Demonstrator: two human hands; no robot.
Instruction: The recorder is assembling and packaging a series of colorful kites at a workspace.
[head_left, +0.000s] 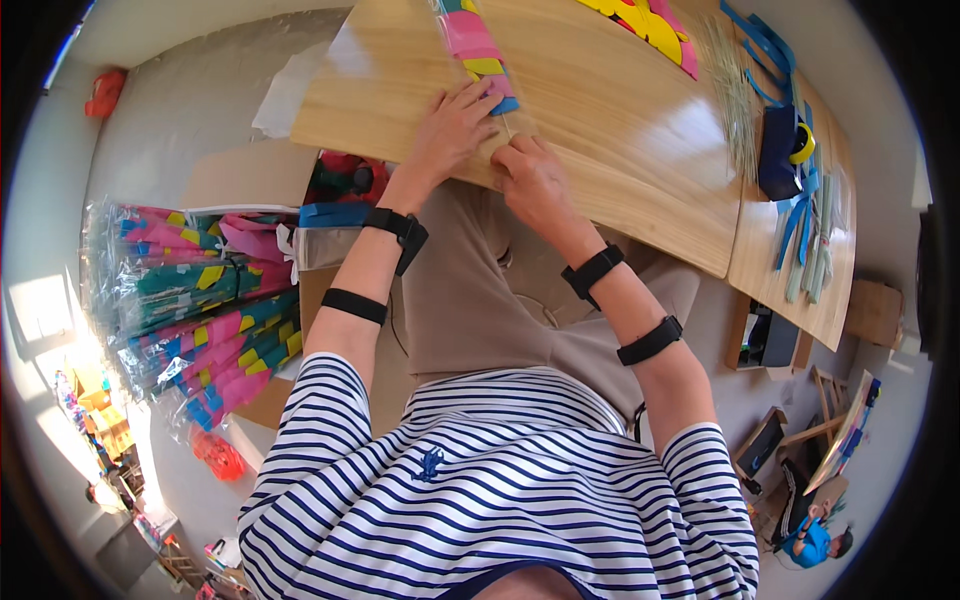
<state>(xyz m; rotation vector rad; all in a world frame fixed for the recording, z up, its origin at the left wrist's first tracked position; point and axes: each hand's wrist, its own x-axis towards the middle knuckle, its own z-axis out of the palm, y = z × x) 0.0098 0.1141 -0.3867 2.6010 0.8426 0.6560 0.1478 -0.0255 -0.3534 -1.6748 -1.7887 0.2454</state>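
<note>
A narrow folded strip of pink, yellow, teal and blue material [472, 38] lies on the wooden table, partly in what looks like a clear plastic sleeve. My left hand [455, 128] rests on its near end, fingers stretched out over the blue and pink part. Just below that end, my right hand [535, 182] is closed in a pinch on a thin pale stick [507, 126]. The stick runs up to the strip; its far part is hidden, and my fingers cover its near end.
Across the wooden table [640, 150] lie a yellow, red and pink piece [650, 28], thin sticks [735, 95], blue ribbons [765, 45] and a dark tape dispenser [780, 155]. Plastic-wrapped colourful bundles [200, 290] are stacked at left beside a box. A seated person [808, 540] is at far lower right.
</note>
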